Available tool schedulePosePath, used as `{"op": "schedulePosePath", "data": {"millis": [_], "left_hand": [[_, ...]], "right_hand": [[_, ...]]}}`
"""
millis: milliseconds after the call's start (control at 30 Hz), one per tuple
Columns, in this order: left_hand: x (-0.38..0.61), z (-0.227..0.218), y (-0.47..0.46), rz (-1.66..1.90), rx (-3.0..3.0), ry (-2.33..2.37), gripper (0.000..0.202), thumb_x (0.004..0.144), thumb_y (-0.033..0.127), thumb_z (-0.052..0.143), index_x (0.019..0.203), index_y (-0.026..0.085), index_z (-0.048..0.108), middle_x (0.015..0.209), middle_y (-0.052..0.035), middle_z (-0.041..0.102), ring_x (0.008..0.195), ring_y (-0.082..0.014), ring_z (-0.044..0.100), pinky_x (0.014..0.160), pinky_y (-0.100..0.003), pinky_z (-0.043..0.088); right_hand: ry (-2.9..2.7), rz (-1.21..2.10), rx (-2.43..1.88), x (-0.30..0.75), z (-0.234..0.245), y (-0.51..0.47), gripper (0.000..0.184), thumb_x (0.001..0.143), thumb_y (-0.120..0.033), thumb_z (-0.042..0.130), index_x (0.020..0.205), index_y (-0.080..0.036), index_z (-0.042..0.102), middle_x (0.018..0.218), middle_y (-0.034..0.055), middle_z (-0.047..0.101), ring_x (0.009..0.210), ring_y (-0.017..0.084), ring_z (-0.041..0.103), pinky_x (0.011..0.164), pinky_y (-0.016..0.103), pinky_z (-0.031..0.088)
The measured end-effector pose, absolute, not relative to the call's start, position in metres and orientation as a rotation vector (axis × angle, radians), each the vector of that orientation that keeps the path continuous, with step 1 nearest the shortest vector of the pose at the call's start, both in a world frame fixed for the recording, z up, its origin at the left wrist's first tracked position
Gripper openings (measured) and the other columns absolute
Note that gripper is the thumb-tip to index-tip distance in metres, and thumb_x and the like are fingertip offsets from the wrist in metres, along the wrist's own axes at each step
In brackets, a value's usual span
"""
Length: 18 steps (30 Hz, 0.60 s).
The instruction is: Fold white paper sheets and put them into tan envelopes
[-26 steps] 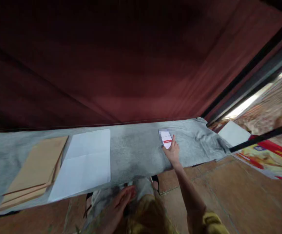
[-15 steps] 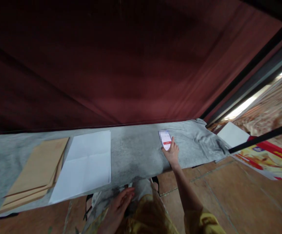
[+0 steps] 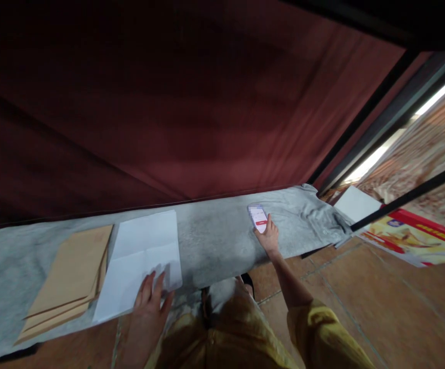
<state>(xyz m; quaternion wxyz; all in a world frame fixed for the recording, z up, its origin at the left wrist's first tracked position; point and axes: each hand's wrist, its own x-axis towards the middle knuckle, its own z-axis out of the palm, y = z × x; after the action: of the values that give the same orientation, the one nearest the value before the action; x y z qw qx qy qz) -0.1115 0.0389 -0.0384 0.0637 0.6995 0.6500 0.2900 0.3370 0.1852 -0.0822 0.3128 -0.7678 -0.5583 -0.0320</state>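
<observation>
A phone with a lit screen and a red bar on it lies at the right part of the grey cloth. My right hand has its thumb and fingers around the phone's lower end. White sheets of paper with fold creases lie left of the middle. Over their near edge reaches my left hand, fingers spread and nothing in it; whether the fingertips touch the paper I cannot tell. Beside the sheets, several brown envelopes overlap in a stack.
The narrow surface under the grey cloth runs along a dark red curtain. On the right, a dark metal frame stands by a red and yellow printed box. My knees are under the front edge, above the tiled floor.
My left hand has moved from my lap up and left, to the white sheets, and its fingers have spread. The right hand stays at the phone. The view has shifted slightly.
</observation>
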Motion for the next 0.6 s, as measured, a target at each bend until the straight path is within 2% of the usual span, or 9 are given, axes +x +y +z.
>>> {"op": "schedulePosePath", "data": {"millis": [100, 200, 367, 600], "left_hand": [[-0.139, -0.056, 0.043, 0.638, 2.232, 2.112, 0.068, 0.09, 0.045, 0.053, 0.149, 0.012, 0.047, 0.159, -0.0222, 0.042, 0.151, -0.0389, 0.031, 0.119, -0.058, 0.033], [-0.159, -0.058, 0.044, 0.33, 2.304, 2.112, 0.071, 0.088, 0.04, 0.057, 0.15, 0.008, 0.047, 0.16, -0.0258, 0.038, 0.15, -0.0398, 0.033, 0.119, -0.056, 0.031], [-0.176, -0.033, 0.05, 0.054, 2.339, 2.027, 0.062, 0.092, 0.036, 0.051, 0.15, 0.013, 0.049, 0.159, -0.0188, 0.043, 0.144, -0.0341, 0.044, 0.115, -0.05, 0.038], [-0.184, -0.006, 0.066, -0.184, 2.261, 1.931, 0.067, 0.088, 0.04, 0.053, 0.151, 0.015, 0.049, 0.16, -0.0153, 0.044, 0.145, -0.0348, 0.044, 0.117, -0.054, 0.036]], "right_hand": [[-1.389, 0.027, -1.963, 0.34, -0.082, 0.187, 0.084, 0.09, -0.057, 0.047, 0.157, -0.009, 0.03, 0.134, 0.023, 0.059, 0.124, 0.036, 0.054, 0.108, 0.054, 0.039], [-1.283, 0.127, -1.871, 0.343, -0.081, 0.188, 0.081, 0.092, -0.059, 0.041, 0.154, -0.008, 0.034, 0.141, 0.0239, 0.056, 0.13, 0.035, 0.052, 0.11, 0.053, 0.039], [-1.222, 0.147, -1.833, 0.345, -0.082, 0.19, 0.08, 0.093, -0.059, 0.037, 0.151, -0.005, 0.037, 0.145, 0.0262, 0.052, 0.134, 0.034, 0.051, 0.112, 0.051, 0.039], [-1.222, 0.18, -1.828, 0.346, -0.085, 0.187, 0.075, 0.094, -0.056, 0.037, 0.152, -0.009, 0.037, 0.142, 0.0227, 0.058, 0.131, 0.032, 0.055, 0.112, 0.051, 0.041]]}}
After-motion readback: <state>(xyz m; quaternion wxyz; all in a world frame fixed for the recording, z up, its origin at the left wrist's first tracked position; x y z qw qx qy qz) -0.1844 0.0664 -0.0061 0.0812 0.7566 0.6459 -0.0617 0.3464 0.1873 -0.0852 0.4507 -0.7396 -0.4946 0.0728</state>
